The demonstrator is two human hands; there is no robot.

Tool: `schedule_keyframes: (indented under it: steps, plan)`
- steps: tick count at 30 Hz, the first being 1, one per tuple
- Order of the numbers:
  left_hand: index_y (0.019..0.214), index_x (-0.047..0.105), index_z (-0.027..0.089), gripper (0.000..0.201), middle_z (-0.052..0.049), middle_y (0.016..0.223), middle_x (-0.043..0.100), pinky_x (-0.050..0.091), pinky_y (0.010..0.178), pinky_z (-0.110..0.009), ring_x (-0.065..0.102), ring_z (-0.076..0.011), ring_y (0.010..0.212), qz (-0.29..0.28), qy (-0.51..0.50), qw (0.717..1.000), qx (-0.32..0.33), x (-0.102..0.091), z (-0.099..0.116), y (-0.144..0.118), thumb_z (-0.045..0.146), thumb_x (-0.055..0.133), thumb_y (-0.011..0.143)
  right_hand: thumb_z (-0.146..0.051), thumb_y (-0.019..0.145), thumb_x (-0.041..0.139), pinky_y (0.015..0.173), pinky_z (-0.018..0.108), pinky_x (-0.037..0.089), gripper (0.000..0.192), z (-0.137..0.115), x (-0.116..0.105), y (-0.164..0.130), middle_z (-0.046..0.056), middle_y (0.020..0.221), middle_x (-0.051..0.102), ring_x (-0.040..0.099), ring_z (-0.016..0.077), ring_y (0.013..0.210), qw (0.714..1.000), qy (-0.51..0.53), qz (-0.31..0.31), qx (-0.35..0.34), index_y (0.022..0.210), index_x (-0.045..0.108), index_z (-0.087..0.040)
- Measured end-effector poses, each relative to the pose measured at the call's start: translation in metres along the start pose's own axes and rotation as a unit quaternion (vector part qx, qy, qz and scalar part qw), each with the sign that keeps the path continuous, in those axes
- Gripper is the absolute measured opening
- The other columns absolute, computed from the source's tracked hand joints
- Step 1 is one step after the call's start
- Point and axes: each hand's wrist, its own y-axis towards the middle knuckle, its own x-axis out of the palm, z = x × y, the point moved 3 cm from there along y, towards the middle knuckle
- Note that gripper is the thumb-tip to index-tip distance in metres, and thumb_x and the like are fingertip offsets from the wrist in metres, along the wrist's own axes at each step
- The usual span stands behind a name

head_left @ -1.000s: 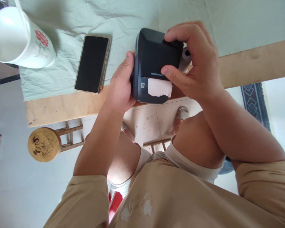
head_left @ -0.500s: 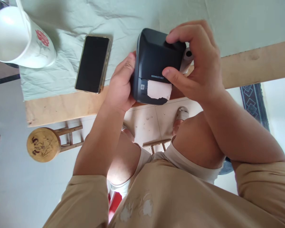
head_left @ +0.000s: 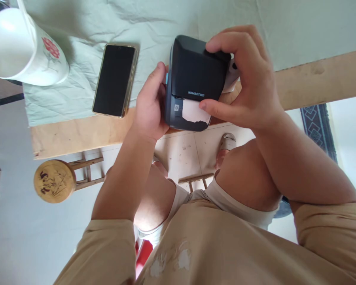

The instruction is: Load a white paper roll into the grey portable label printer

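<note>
A dark blue label printer (head_left: 195,75) sits at the near edge of the wooden table (head_left: 77,134). A strip of white paper (head_left: 194,112) sticks out of its front slot. My left hand (head_left: 150,107) grips the printer's left side. From above, my right hand (head_left: 246,79) grips the printer's lid, fingers on its top right and thumb at the front by the paper. A white paper roll (head_left: 233,75) peeks out behind my right fingers.
A black phone (head_left: 115,80) lies screen up on the pale green cloth (head_left: 136,23), left of the printer. A white cup with a red flower (head_left: 20,47) stands at the far left. Below the table are a round wooden stool (head_left: 53,181) and my knees.
The printer's lid has come down a little at the front, and my right thumb has slid down onto the paper strip. My left hand has shifted slightly on the printer's side.
</note>
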Motion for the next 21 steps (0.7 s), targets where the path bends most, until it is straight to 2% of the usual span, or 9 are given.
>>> schedule_keyframes:
  steps: [2, 7, 9, 14, 21]
  plan:
    - [0.081, 0.071, 0.022, 0.036, 0.001, 0.1, 0.074, 0.053, 0.103, -0.036, 0.064, -0.0229, 0.114, 0.001, -0.011, 1.0, -0.006, 0.002, -0.001, -0.001, 0.052, 0.051, 0.088, -0.062, 0.073, 0.061, 0.101, 0.046, 0.042, 0.063, -0.001, 0.0, 0.0, 0.01, 0.122, 0.056, 0.053, 0.0269, 0.119, 1.0, 0.001, 0.01, -0.002, 0.12, 0.053, -0.021]
    - [0.093, 0.072, 0.019, 0.039, 0.002, 0.096, 0.075, 0.056, 0.098, -0.033, 0.068, -0.0213, 0.107, 0.034, -0.002, 0.999, 0.007, -0.004, -0.005, -0.001, 0.051, 0.053, 0.087, -0.06, 0.075, 0.061, 0.094, 0.044, 0.046, 0.059, -0.001, 0.0, 0.0, 0.012, 0.118, 0.057, 0.056, 0.0259, 0.115, 0.999, -0.024, 0.045, -0.016, 0.117, 0.058, -0.019]
    - [0.097, 0.071, 0.018, 0.04, 0.001, 0.098, 0.075, 0.056, 0.097, -0.034, 0.068, -0.0216, 0.106, 0.03, 0.007, 1.0, 0.002, -0.006, -0.006, -0.001, 0.051, 0.052, 0.088, -0.06, 0.076, 0.06, 0.092, 0.042, 0.047, 0.058, 0.0, 0.0, 0.0, 0.012, 0.114, 0.058, 0.057, 0.0241, 0.11, 0.997, -0.033, 0.058, -0.026, 0.116, 0.059, -0.019]
    - [0.104, 0.069, 0.018, 0.039, -0.004, 0.112, 0.072, 0.053, 0.102, -0.036, 0.062, -0.0252, 0.118, 0.007, 0.023, 0.999, -0.022, -0.007, -0.007, 0.0, 0.046, 0.046, 0.09, -0.061, 0.08, 0.056, 0.092, 0.041, 0.048, 0.058, 0.001, 0.0, 0.0, 0.009, 0.115, 0.057, 0.056, 0.022, 0.112, 0.998, -0.052, 0.023, -0.024, 0.119, 0.057, -0.019]
    - [0.105, 0.068, 0.019, 0.038, -0.004, 0.116, 0.071, 0.054, 0.098, -0.037, 0.062, -0.0267, 0.119, 0.021, 0.015, 1.0, -0.016, -0.013, -0.01, 0.0, 0.049, 0.05, 0.088, -0.06, 0.081, 0.057, 0.091, 0.042, 0.047, 0.053, 0.0, 0.0, 0.0, 0.007, 0.117, 0.057, 0.056, 0.0222, 0.113, 0.998, -0.05, 0.026, -0.007, 0.119, 0.055, -0.023]
